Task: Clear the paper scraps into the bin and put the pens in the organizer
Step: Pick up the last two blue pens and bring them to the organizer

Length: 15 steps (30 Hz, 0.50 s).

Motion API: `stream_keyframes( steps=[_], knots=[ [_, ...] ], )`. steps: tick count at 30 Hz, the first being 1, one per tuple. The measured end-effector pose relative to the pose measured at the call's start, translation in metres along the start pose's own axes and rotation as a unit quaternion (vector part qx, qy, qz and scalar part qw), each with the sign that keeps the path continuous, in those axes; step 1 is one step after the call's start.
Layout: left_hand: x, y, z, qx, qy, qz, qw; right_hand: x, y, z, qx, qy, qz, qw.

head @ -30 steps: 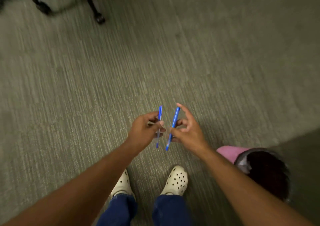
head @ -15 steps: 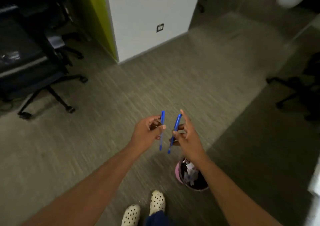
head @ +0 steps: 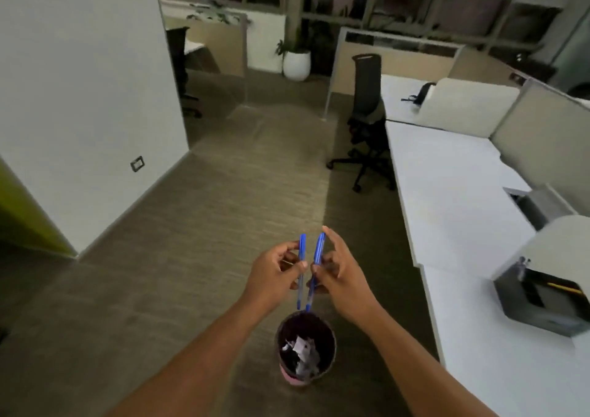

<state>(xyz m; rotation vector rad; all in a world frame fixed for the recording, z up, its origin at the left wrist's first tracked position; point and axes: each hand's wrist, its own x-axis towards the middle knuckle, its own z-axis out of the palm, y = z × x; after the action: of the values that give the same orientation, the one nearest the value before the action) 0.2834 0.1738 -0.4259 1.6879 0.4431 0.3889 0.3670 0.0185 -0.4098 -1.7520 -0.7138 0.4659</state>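
Note:
My left hand (head: 275,273) pinches one blue pen (head: 301,250), held nearly upright. My right hand (head: 343,271) pinches a second blue pen (head: 318,250), tilted slightly and close beside the first. Both hands hover over the carpet, just above and behind a pink bin (head: 306,349) that stands on the floor with crumpled paper scraps (head: 301,348) inside. A dark desk organizer (head: 539,303) sits on the white desk (head: 453,212) at the right, with a yellow pencil lying in it.
A white wall corner (head: 95,122) rises at the left. A black office chair (head: 367,122) stands by the desk's far end. Beige partitions (head: 542,141) back the desk, and a potted plant (head: 296,62) stands far off. Carpet stretches ahead between wall and desk.
The view has lifted from the floor and my feet up to the office aisle, bringing the desk and organizer into sight. Both hands keep their pens in the same pose.

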Motion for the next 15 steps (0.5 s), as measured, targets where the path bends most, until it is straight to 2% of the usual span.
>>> stream_keyframes(
  steps=[5,9,15],
  knots=[
    [0.011,0.025,0.050,0.013,-0.054,0.006,0.998,-0.024,-0.001,-0.056,-0.019,0.071,-0.022,0.997],
    [0.020,0.053,0.105,0.023,-0.106,0.043,0.993,-0.044,0.006,-0.116,-0.029,0.132,-0.028,0.990],
    [0.027,0.081,0.200,0.031,-0.179,0.069,0.981,-0.075,0.024,-0.204,-0.034,0.220,-0.005,0.975]
  ],
)
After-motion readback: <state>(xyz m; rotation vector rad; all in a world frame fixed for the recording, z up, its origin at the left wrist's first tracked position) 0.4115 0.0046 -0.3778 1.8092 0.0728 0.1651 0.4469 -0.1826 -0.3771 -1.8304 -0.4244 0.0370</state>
